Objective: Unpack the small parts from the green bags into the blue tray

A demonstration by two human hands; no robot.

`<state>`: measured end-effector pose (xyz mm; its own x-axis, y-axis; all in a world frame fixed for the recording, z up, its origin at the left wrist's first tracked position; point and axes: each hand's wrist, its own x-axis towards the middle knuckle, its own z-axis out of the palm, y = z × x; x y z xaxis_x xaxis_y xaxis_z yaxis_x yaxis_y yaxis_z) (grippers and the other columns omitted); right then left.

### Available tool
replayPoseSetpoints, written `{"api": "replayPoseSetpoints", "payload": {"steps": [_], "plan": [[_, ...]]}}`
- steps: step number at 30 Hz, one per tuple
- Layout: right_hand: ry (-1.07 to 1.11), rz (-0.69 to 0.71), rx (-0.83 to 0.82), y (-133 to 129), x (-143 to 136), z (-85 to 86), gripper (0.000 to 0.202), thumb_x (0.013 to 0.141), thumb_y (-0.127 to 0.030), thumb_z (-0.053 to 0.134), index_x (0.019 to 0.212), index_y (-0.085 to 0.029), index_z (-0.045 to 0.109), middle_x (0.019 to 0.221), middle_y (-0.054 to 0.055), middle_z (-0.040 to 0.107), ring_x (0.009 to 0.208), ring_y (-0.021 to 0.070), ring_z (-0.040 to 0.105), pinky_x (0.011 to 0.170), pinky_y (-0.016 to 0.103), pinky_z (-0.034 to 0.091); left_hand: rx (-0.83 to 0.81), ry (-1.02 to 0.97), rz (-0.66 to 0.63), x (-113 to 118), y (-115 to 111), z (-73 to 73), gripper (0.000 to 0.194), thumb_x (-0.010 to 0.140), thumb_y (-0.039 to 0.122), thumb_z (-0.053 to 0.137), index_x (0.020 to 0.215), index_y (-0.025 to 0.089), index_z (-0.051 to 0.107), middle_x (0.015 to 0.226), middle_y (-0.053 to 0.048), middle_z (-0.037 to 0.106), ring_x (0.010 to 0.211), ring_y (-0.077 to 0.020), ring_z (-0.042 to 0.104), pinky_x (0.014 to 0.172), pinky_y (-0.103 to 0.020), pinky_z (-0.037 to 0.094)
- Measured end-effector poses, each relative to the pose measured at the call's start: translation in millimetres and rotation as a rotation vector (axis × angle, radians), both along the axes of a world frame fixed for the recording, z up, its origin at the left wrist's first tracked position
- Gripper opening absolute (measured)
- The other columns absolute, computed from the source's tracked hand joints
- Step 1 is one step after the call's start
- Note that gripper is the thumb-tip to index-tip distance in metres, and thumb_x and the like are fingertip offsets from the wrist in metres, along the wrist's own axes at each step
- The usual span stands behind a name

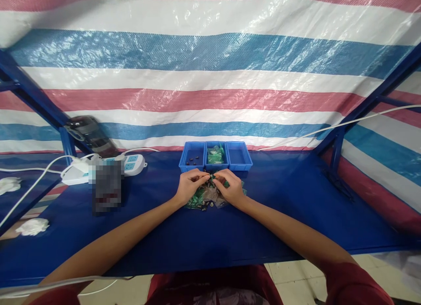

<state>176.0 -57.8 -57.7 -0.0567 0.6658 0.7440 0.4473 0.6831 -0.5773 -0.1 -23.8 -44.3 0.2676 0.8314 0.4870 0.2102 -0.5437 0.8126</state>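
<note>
My left hand [191,187] and my right hand [230,186] meet above the table, both closed in a pinch. Between their fingertips is a small green and dark part [212,177], too small to name. Under and around the hands lies a pile of green pieces [196,200] with clear plastic bags [210,194]. Several small dark and metallic parts [204,206] are scattered at the front of this pile. Just behind my hands stand three blue bins in a row. The left bin [185,166] holds small dark parts, and the middle bin [216,167] holds green pieces in clear plastic.
The right blue bin [240,167] adjoins the middle one on the blue table [263,235]. To the left are a white power strip [134,165] with cables and a blurred dark object [107,187]. Crumpled white tissue [33,226] lies farther left. A striped sheet [210,94] hangs behind.
</note>
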Motion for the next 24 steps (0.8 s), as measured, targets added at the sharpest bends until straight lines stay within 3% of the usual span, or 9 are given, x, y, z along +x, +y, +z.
{"api": "replayPoseSetpoints", "payload": {"steps": [10,15,24], "plan": [[-0.026,0.009,0.005,0.4,-1.1,2.3,0.015,0.09,-0.028,0.054,0.095,-0.019,0.065,0.086,0.008,0.065,0.074,0.0163,0.062,0.069,0.029,0.054,0.016,0.026,-0.023,-1.6,-1.5,-0.7,0.023,0.081,0.039,0.066,0.08,0.017,0.074,0.062,-0.003,0.061,0.054,-0.0114,0.052,0.048,-0.023,0.042],[-0.03,0.008,-0.021,0.7,-0.5,1.4,0.017,0.091,-0.029,0.053,0.096,-0.019,0.064,0.086,0.007,0.065,0.068,0.0148,0.061,0.063,0.027,0.053,0.038,0.046,-0.032,-1.1,-1.6,1.5,0.023,0.082,0.039,0.064,0.08,0.018,0.073,0.063,-0.002,0.06,0.054,-0.0115,0.051,0.048,-0.023,0.041],[-0.009,0.001,-0.033,-0.5,2.7,1.0,0.016,0.09,-0.029,0.054,0.097,-0.019,0.065,0.087,0.008,0.064,0.076,0.0165,0.062,0.069,0.029,0.053,0.085,0.096,-0.035,2.9,-3.6,0.2,0.026,0.084,0.043,0.06,0.09,0.02,0.07,0.068,-0.001,0.057,0.054,-0.0099,0.047,0.051,-0.023,0.039]]}}
